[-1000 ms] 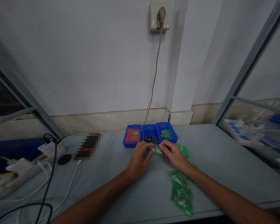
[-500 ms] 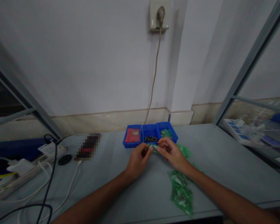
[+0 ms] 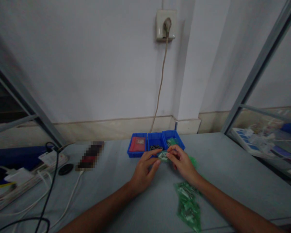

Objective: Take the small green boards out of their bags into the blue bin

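1. Centrally, we locate the green plastic packet (image 3: 163, 156) between left hand (image 3: 143, 171) and right hand (image 3: 183, 164), before the blue bins (image 3: 155, 139).
2. Right fingers pinch its right edge.
3. Left fingers stand parted; contact unclear.

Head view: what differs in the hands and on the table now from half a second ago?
The left hand has opened its pinch: thumb and forefinger now spread beside the small packet, which shows more fully. The right hand keeps its hold on it. Everything sits slightly lower in the picture, as the camera tilted up. The blue bins and green bags lie as they were.
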{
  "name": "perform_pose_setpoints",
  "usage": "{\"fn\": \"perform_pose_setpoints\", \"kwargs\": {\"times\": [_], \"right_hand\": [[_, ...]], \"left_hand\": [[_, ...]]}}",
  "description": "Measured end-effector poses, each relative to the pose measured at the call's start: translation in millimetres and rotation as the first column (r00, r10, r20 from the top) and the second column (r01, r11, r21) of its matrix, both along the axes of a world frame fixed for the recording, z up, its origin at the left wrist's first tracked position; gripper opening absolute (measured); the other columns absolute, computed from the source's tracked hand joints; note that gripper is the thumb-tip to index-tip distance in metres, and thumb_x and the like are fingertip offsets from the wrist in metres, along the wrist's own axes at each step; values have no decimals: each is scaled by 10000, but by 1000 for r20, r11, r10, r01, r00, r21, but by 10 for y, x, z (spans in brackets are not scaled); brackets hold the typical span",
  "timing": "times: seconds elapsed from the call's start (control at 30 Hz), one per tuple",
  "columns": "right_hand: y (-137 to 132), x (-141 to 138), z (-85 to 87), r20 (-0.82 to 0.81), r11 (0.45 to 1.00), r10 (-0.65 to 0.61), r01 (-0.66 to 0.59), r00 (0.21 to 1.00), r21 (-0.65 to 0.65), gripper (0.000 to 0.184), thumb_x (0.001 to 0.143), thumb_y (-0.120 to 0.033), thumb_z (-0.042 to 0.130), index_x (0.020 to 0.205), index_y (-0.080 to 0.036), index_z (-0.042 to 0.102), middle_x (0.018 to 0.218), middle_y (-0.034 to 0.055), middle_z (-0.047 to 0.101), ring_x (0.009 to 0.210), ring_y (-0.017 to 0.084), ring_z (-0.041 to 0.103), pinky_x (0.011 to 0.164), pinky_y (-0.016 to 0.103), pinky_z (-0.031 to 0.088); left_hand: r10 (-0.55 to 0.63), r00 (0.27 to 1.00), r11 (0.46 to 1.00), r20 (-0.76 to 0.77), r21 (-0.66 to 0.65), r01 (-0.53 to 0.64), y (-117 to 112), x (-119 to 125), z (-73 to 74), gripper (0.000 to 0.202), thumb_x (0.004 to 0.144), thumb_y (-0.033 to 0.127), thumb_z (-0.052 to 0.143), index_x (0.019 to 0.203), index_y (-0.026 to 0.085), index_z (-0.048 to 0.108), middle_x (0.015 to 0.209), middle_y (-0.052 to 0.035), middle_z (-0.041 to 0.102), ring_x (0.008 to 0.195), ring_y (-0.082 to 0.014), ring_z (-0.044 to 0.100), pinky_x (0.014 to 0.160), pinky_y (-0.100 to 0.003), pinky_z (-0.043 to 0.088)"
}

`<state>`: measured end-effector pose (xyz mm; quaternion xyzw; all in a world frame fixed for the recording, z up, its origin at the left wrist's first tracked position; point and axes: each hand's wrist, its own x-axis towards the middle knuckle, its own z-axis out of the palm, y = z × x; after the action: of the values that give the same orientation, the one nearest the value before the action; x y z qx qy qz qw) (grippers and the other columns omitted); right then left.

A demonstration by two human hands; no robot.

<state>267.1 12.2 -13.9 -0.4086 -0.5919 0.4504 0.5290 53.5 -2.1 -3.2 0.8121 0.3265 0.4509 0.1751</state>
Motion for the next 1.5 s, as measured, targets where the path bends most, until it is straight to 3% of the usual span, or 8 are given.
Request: {"fn": "perform_pose_setpoints", "kwargs": {"times": [0.2,0.47,0.6,0.73,0.83,1.1,1.27,1.5], "right_hand": [[-20,-24,43,23,999,-21,21,1000,-36,519,965,-712,570,929,-205,672,732,8,649,453,113,453,421,247,359],[-3,-2,5,136,1000,23,-23,990,1,512,925,-701,640,773,-214,603,636,-49,443,514,125,402,466,251,317],[-30,-25,-9,195,999,36,-42,980,28,440,1001,-620,575,823,-220,618,660,-33,493,609,162,494,538,261,376],[-83,-50,-15,249,986,-33,-10,968,169,261,1064,-472,533,1038,-239,647,893,21,648,850,213,621,687,287,471],[-108,-43,-17,282,977,-40,-22,959,211,181,1071,-375,535,1187,-262,615,1004,30,665,858,208,637,706,296,486],[-178,-16,70,392,948,-38,-91,919,306,424,992,-316,702,1395,-304,573,1142,52,611,763,180,590,695,313,503],[-188,-22,107,407,927,-84,-78,910,366,137,1040,-347,635,1097,-249,712,1174,76,594,1005,226,617,843,328,503],[-52,-44,-2,243,993,-38,11,969,114,425,1033,-564,571,773,-228,566,684,-22,481,635,170,485,547,262,381]], "left_hand": [[-30,1000,999,-5,14,30,15,1,-55,343,1061,140,479,1299,258,696,1293,-81,710,1253,-233,620,1102,-416,487],[40,999,999,-15,-30,-40,45,16,-131,409,967,112,600,1348,256,640,1053,-52,692,914,-202,604,851,-318,506],[108,994,986,1,-126,-107,68,18,-128,145,1011,289,632,1104,220,719,916,-33,659,827,-191,573,777,-298,453],[175,984,933,38,-327,-154,100,37,-136,367,1026,451,591,777,182,605,680,29,496,642,-144,454,617,-267,335],[158,984,904,83,-413,-111,114,41,-143,404,1016,490,581,754,184,554,647,51,434,617,-128,416,590,-254,303],[184,969,885,164,-456,-91,132,26,-180,464,992,554,595,717,189,516,634,61,409,600,-117,389,568,-243,295],[128,985,904,112,-421,-70,76,24,-97,530,1074,541,441,764,168,654,660,11,541,633,-150,507,616,-270,372],[155,980,973,128,-193,-129,69,33,-122,171,1035,245,558,1185,210,631,1041,-54,639,836,-172,587,737,-282,492]]}}
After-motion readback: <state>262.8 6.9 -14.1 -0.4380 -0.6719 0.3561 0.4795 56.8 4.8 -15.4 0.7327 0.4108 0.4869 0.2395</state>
